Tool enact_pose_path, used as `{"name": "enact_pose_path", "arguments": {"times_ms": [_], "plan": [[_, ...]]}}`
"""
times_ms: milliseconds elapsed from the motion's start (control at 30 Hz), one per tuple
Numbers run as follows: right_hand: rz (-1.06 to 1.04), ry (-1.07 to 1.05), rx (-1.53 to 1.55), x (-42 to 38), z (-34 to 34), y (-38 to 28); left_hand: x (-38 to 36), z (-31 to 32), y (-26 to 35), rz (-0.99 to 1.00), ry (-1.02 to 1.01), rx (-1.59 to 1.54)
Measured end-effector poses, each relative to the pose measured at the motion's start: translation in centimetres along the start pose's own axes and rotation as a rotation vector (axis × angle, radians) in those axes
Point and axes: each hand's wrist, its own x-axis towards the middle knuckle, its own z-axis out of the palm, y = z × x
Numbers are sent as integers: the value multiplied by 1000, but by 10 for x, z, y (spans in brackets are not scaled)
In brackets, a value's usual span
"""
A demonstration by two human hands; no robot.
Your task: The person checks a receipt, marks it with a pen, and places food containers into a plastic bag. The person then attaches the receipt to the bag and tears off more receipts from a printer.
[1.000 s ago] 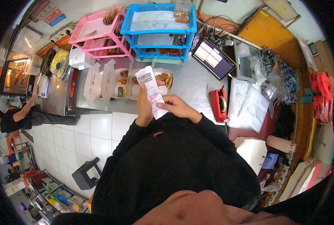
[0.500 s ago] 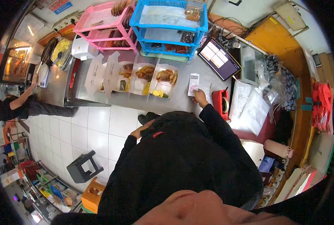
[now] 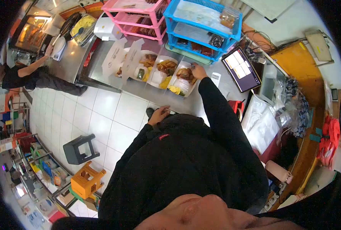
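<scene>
On the metal counter, several open white cardboard food boxes stand in a row, with roast chicken, rice and yellow-green sides inside. My right hand [image 3: 199, 71] reaches over the counter to the rightmost food box [image 3: 190, 91], its fingers bent over the upper right rim beside the chicken [image 3: 184, 74]. Those fingertips are partly hidden. A printed paper slip [image 3: 215, 78] lies on the counter to the right of this hand. My left hand [image 3: 160, 115] hovers low in front of my body, off the counter's front edge, fingers loosely stretched and holding nothing I can see.
Pink [image 3: 136, 18] and blue [image 3: 201, 27] tiered racks stand at the back. To the right are a tablet [image 3: 241, 69], a red tape dispenser [image 3: 236, 107] and plastic bags [image 3: 256, 122]. A co-worker [image 3: 32, 74] stands left. Black [image 3: 80, 149] and orange [image 3: 87, 181] stools are behind.
My right hand has left the paper slip and moved left to the rightmost food box. The slip stays on the counter. My left hand has come forward, away from my side. The view has turned.
</scene>
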Motion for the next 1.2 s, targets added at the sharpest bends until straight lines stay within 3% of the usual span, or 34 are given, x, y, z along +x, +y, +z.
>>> {"name": "enact_pose_path", "arguments": {"times_ms": [33, 100, 167, 233, 300, 333, 367, 433, 467, 567, 667, 800, 833, 867, 900, 967, 1000, 1033, 1067, 1100, 1133, 1167, 1200], "plan": [[5, -125, -46, 0, -1, -1, 2, 2, 3, 54, 41, -76], [62, -105, -58, -11, 0, 2, 12, 2, 6, 53, 73, -109], [113, -148, -26, -38, -9, 10, 19, 3, 30, -104, 194, -263], [82, -158, 39, -84, -18, 19, 32, 1, 43, -67, 201, -346], [377, -234, 246, -130, -25, 26, 49, -2, 24, 57, 313, -38], [431, -235, 452, -154, -24, 36, 48, 0, 37, -31, 303, -255], [484, -229, 660, -178, -22, 44, 52, 0, 38, -32, 284, -254], [828, -247, 978, -211, -51, 23, 65, 2, 38, -44, 209, -88], [930, -242, 1008, -224, -56, 24, 69, 7, 45, -44, 183, -85], [962, -112, 1016, -245, -58, 33, 86, 22, 61, 4, 85, -82], [966, -5, 975, -244, -60, 32, 105, 31, 77, 35, 62, 169], [990, 89, 1017, -245, -73, 35, 122, 39, 71, 93, 59, -1], [988, 97, 1023, -240, -75, 36, 126, 45, 74, 242, 343, 20], [622, 512, 504, -233, -77, 34, 126, 48, 85, 389, 628, 39], [225, 854, -36, -228, -78, 33, 125, 43, 96, 387, 624, 46], [212, 736, 19, -211, -111, 2, 115, 23, 160, 630, 461, 434], [191, 619, 66, -207, -121, -8, 115, 17, 164, 625, 455, 440], [193, 622, 67, -205, -120, -7, 122, 12, 167, 318, 113, 389], [438, 310, 199, -199, -124, -4, 130, 9, 173, 20, -221, 326], [675, -11, 325, -195, -130, -1, 130, 11, 177, 34, -225, 325], [542, -37, 185, -202, -111, 18, 123, 16, 181, -103, -320, 367], [609, -27, 134, -206, -114, -1, 116, 20, 185, -237, -415, 412], [545, 5, 139, -214, -115, -15, 113, 32, 136, 13, -209, 572]]}}
